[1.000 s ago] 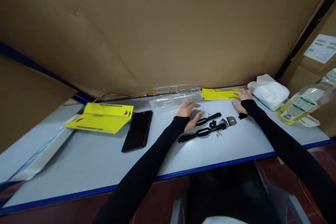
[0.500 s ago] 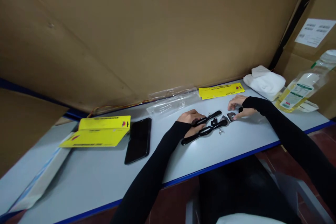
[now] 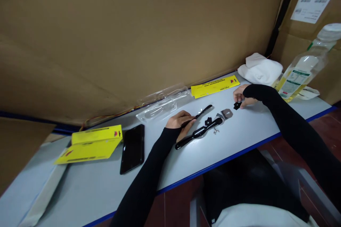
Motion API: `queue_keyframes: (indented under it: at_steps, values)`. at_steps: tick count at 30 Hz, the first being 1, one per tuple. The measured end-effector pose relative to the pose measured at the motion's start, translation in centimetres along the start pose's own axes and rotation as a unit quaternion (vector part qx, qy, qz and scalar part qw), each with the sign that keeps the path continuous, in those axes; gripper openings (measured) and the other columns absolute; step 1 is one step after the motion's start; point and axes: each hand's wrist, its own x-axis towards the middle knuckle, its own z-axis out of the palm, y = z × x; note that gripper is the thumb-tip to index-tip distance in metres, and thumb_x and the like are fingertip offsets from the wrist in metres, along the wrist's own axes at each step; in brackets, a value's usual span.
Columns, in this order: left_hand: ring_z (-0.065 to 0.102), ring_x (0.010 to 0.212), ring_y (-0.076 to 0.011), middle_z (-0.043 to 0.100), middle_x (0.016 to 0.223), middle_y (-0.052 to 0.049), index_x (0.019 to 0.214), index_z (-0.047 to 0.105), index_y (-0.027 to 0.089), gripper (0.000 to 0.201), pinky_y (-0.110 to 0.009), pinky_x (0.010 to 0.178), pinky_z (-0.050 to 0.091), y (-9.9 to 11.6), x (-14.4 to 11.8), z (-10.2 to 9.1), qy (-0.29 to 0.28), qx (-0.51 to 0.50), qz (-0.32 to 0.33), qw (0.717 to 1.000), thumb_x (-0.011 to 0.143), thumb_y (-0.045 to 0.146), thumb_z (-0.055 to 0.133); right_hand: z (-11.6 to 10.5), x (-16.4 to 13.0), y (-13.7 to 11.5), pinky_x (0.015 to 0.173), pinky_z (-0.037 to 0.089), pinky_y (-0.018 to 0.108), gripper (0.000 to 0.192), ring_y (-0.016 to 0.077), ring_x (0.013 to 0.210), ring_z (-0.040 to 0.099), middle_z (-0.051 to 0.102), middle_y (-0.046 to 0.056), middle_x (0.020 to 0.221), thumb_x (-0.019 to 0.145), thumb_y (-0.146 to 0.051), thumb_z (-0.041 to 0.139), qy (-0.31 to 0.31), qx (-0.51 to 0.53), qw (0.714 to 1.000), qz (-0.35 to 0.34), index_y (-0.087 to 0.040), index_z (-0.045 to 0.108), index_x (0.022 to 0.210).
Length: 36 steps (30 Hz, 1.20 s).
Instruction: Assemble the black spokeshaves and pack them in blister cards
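Since the earlier frame, right hand (image 3: 242,96) has shifted from the metal blade (image 3: 226,114) to a small black part (image 3: 237,105), grip pinched on it at the tabletop (image 3: 239,138). Left hand (image 3: 180,122) has its grip closed around the upper black handle (image 3: 198,116), which lies on the tabletop. Lower black handle (image 3: 198,133) lies just beside it, untouched. Phone (image 3: 132,148) and yellow card (image 3: 92,144) lie well to the left.
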Motion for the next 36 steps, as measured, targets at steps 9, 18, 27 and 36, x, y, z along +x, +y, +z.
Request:
queue_keyframes:
  at_steps: [9, 18, 27, 36]
  values:
    - [0.068, 0.07, -0.015, 0.075, 0.098, -0.007, 0.095, 0.084, 0.023, 0.031, -0.029, 0.068, 0.058, 0.1, 0.1, -0.1, -0.015, 0.005, -0.008, 1.0, 0.092, 0.051, 0.074, 0.6, 0.4, -1.3, 0.068, 0.047, 0.031, 0.018, 0.0178, 0.072, 0.064, 0.073, 0.003, 0.08, 0.076, -0.022, 0.078, 0.005, 0.017, 1.0, 0.004, -0.019, 0.071, 0.092]
    - [0.067, 0.075, -0.0166, 0.074, 0.101, -0.007, 0.097, 0.083, 0.022, 0.028, -0.031, 0.077, 0.058, 0.6, 0.1, -0.3, -0.036, 0.0, -0.03, 0.999, 0.089, 0.047, 0.076, 2.1, 1.4, -0.8, 0.067, 0.046, 0.034, 0.013, 0.0174, 0.067, 0.059, 0.071, 0.004, 0.078, 0.079, -0.028, 0.075, 0.022, 0.043, 0.999, 0.006, -0.023, 0.067, 0.088]
    - [0.072, 0.088, -0.0215, 0.075, 0.103, -0.008, 0.1, 0.085, 0.024, 0.024, -0.036, 0.086, 0.06, -0.2, -0.2, 0.4, -0.014, 0.019, -0.011, 1.0, 0.092, 0.044, 0.073, 3.0, 1.7, -2.4, 0.096, 0.044, 0.043, 0.066, 0.0329, 0.112, 0.053, 0.071, 0.011, 0.107, 0.063, -0.055, 0.093, 0.052, -0.058, 0.986, -0.146, -0.023, 0.078, 0.118]
    - [0.069, 0.087, -0.0192, 0.073, 0.103, -0.009, 0.096, 0.075, 0.019, 0.026, -0.033, 0.08, 0.058, 0.5, 0.0, 0.2, 0.07, -0.016, -0.074, 0.995, 0.101, 0.042, 0.063, 4.9, 3.3, -1.4, 0.091, 0.038, 0.039, 0.041, 0.0305, 0.112, 0.052, 0.073, 0.006, 0.098, 0.065, -0.041, 0.092, 0.079, 0.005, 0.981, -0.177, -0.023, 0.069, 0.093]
